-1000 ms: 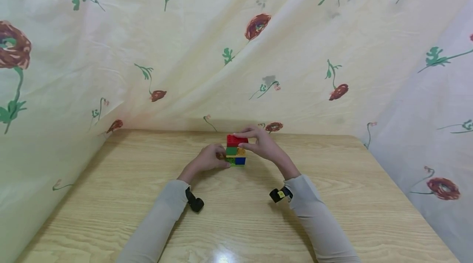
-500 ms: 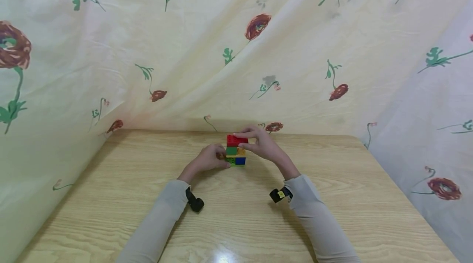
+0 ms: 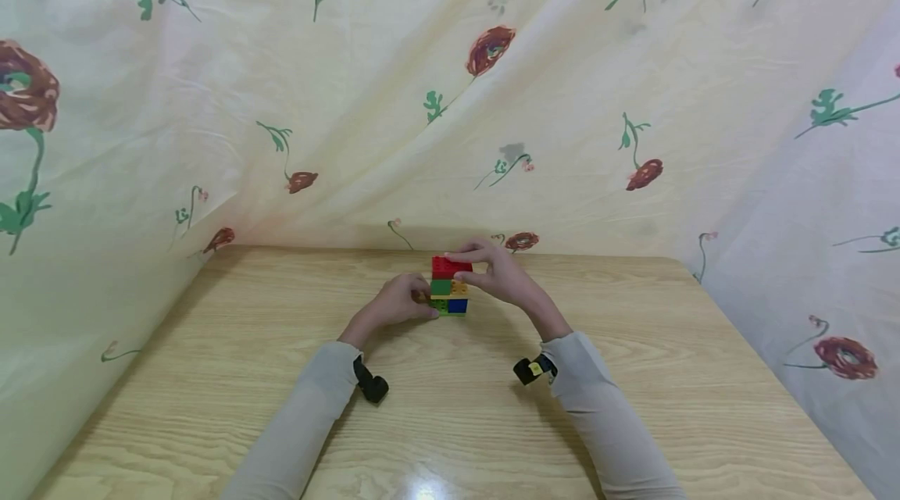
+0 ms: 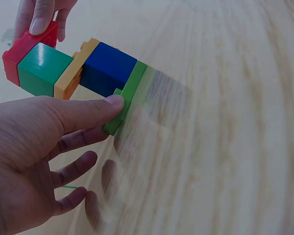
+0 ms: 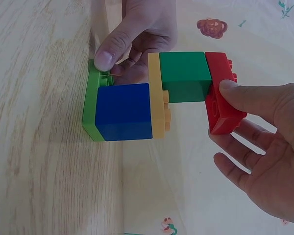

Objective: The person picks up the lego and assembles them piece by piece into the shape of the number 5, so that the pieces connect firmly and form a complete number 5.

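A stack of toy building bricks stands on the table. From bottom to top it has a light green plate (image 5: pixel 91 110), a blue brick (image 5: pixel 124 112), a yellow-orange plate (image 5: pixel 157 98), a green brick (image 5: pixel 184 77) and a red brick (image 5: pixel 220 107). The blue and green bricks sit at opposite ends, so the stack steps sideways. My left hand (image 3: pixel 399 300) pinches the end of the light green plate low on the stack, thumb on its edge. At the top, my right hand (image 3: pixel 501 273) holds the red brick between thumb and fingers.
The wooden table (image 3: pixel 450 414) ends in a back edge just behind the stack. A flowered cloth (image 3: pixel 394 94) hangs behind it and along both sides. Each wrist wears a black strap camera (image 3: pixel 373 384).
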Motion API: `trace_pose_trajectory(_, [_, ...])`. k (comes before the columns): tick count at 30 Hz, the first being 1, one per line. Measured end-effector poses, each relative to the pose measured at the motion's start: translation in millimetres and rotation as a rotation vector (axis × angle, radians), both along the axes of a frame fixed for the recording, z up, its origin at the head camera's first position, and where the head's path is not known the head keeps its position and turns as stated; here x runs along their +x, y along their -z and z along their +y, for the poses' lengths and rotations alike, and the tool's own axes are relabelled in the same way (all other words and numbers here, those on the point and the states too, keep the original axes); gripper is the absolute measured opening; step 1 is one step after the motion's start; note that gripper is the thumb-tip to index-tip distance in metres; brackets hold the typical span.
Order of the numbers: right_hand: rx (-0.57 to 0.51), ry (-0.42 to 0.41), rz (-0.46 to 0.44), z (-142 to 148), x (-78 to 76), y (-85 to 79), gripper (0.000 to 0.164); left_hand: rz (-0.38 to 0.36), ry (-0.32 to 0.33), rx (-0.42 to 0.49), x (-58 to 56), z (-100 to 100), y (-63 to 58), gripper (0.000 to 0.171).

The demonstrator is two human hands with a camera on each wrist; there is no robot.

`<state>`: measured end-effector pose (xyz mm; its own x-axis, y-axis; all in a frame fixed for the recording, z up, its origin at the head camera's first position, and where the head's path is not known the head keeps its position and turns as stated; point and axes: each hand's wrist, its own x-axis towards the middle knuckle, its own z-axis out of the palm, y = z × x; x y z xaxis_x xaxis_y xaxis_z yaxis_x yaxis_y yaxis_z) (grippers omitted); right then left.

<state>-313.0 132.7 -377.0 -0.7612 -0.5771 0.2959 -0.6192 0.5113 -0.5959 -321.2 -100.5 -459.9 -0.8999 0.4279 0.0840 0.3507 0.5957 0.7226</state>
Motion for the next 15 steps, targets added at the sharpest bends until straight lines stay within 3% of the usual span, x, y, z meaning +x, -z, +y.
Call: trace_pose_trajectory(15, [-0.001, 0.013, -0.009, -0.1, -0.6, 1.0, 0.038, -0.001, -0.003, -0.006, 1.6, 0.9, -2.8, 0.025])
